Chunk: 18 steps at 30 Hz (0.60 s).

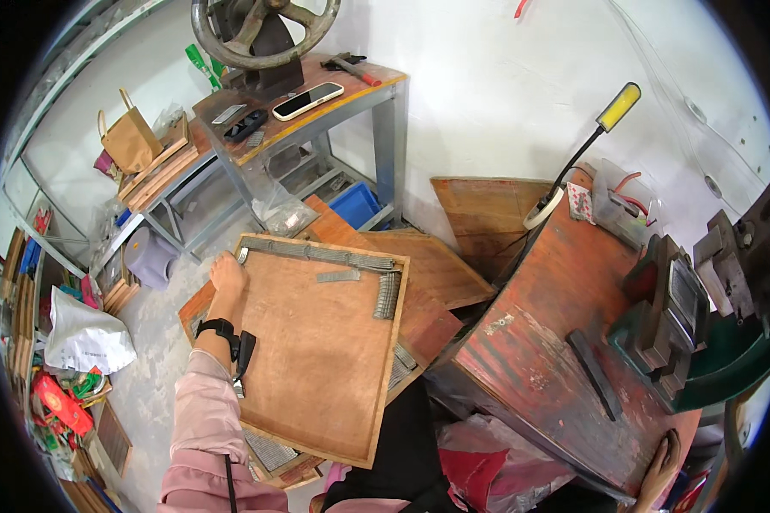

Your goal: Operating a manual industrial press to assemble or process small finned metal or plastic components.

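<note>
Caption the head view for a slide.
Left hand grips the edge of a wooden tray lined with metal strips.

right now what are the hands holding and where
The left hand grips the wooden tray by its far left edge; the right hand rests on the workbench, holding nothing.

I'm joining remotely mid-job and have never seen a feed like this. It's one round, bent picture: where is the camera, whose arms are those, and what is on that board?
There is no robot here. The single picture comes from a wide fisheye camera worn on a person's head, looking down, so straight edges curve near the rim. The pink-sleeved arm entering from below is the person's own; the left hand grips the far left edge of a shallow wooden tray, which is tilted on stacked boards. Rows of small grey metal pieces line the tray's top and right sides. The right hand rests at the lower right, on the near edge of a worn red workbench bearing a dark flat bar. Behind stands a metal table with a phone.
</note>
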Tool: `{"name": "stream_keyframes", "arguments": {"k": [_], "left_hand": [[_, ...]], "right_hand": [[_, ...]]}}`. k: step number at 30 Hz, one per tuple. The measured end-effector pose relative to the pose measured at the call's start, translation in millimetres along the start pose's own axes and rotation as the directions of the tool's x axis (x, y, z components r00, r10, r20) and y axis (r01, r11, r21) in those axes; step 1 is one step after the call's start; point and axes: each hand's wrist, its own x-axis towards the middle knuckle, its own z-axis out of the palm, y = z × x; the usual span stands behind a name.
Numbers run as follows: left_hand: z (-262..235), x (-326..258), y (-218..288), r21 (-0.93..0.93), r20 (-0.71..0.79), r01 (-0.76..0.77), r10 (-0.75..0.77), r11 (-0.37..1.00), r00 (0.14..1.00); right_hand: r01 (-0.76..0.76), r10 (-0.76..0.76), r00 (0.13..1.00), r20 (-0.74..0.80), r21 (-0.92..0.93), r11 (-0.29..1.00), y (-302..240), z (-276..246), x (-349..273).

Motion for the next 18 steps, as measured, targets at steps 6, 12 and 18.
{"name": "stream_keyframes", "arguments": {"k": [6,12,18], "left_hand": [[0.9,-8.4,-6.2,0.027,-0.058,-0.103,0.104,0.994,0.993],[-36.7,-80.9,31.0,-0.442,0.044,-0.387,0.451,0.809,0.892],[-68.2,-161.1,58.6,-0.523,0.064,-0.567,0.693,0.636,0.718]], "right_hand": [[-0.087,0.085,0.995,0.052,0.053,0.995,9.0,2.5,-3.4],[-0.097,0.095,0.995,0.031,0.05,0.994,5.8,0.2,-3.8],[-0.089,0.088,0.996,0.029,0.021,0.996,16.6,6.9,-2.6]]}}
